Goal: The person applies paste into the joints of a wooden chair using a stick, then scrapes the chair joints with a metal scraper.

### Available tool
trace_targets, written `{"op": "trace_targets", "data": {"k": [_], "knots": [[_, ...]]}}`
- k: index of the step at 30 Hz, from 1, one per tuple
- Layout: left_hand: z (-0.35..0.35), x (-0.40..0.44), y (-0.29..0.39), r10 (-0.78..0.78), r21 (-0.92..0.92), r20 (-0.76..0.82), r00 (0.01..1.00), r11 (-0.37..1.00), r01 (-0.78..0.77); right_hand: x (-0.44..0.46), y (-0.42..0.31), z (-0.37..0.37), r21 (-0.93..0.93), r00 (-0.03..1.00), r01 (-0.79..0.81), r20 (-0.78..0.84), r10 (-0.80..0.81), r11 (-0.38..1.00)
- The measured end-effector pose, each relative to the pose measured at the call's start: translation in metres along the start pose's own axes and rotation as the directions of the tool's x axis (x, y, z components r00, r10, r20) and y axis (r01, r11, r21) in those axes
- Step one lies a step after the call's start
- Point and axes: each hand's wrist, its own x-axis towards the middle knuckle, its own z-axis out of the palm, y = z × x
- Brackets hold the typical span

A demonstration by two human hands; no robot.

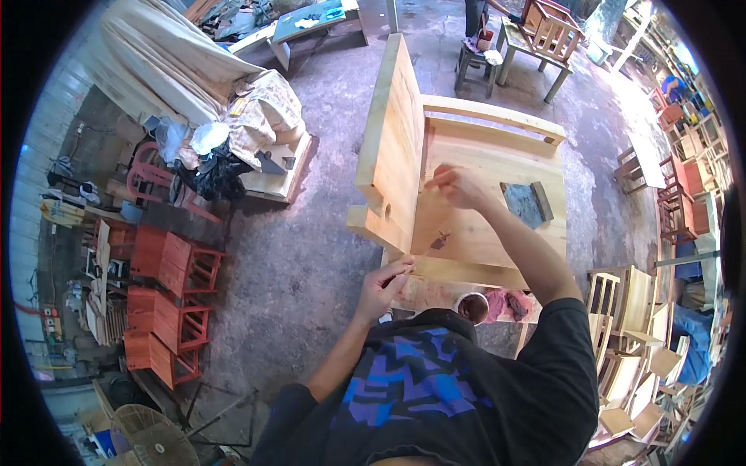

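A pale wooden furniture piece (482, 155) lies before me, with a tall side panel (388, 147) standing upright on its left. My right hand (460, 186) is over its inside, beside that panel. Its fingers are bent together, and whatever they hold is too small to make out. My left hand (386, 286) is closed at the near left corner of the piece, its fingertips pinched around something thin and indistinct. A small dark patch or object (438, 243) lies just beyond. On the right of the flat board rests a grey metal plate with a wooden edge (524, 203).
A can of brown stuff (472, 307) and a pink rag (509, 303) are close to my body. Red-brown chairs (167, 311) stand at left, a cloth-covered pile (260, 116) beyond them. Pale wooden furniture (629, 349) crowds the right. A co-worker (474, 19) stands at the back.
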Motion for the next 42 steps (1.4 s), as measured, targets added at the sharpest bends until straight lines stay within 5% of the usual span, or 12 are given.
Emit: {"op": "trace_targets", "data": {"k": [4,7,10,13,21,30,34,38,41,42], "knots": [[0.001,0.002,-0.001,0.043,0.005,0.001,0.999,0.999,-0.043,0.009,0.012,-0.017,0.032,0.957,-0.276,-0.081,0.278,0.961],[0.000,0.003,0.001,0.058,0.044,0.012,0.998,0.997,-0.059,0.027,0.028,-0.007,-0.137,0.968,-0.155,-0.219,0.123,0.978],[0.000,0.003,0.002,0.046,0.076,0.010,0.999,0.996,-0.047,0.061,0.050,-0.005,-0.320,0.959,-0.208,-0.253,0.128,0.924],[0.000,0.001,0.004,0.043,0.086,0.009,0.999,0.995,-0.043,0.097,0.064,-0.012,-0.423,0.938,-0.329,-0.251,0.240,0.844],[0.006,-0.001,0.004,0.071,0.071,-0.017,0.997,0.995,-0.070,0.118,0.076,-0.015,-0.534,0.975,-0.214,-0.166,0.147,0.818],[0.002,0.000,0.003,0.072,0.067,0.005,0.997,0.995,-0.072,0.056,0.031,0.011,-0.403,0.997,0.008,-0.073,-0.041,0.915],[-0.003,0.002,-0.005,0.095,0.036,0.025,0.995,0.995,-0.095,0.013,-0.019,0.017,-0.423,0.997,-0.026,0.059,0.056,0.906],[0.002,0.002,-0.004,0.131,0.029,0.012,0.991,0.991,-0.131,-0.019,0.001,0.003,-0.006,0.996,0.012,0.086,-0.012,1.000],[0.002,0.000,0.001,0.037,-0.044,0.010,0.999,0.998,-0.037,-0.036,-0.040,-0.052,0.218,0.988,-0.129,-0.055,0.144,0.967],[0.002,0.000,0.002,0.036,-0.019,0.010,0.999,0.999,-0.036,-0.044,-0.059,-0.066,0.277,0.992,-0.127,0.017,0.127,0.953]]}}
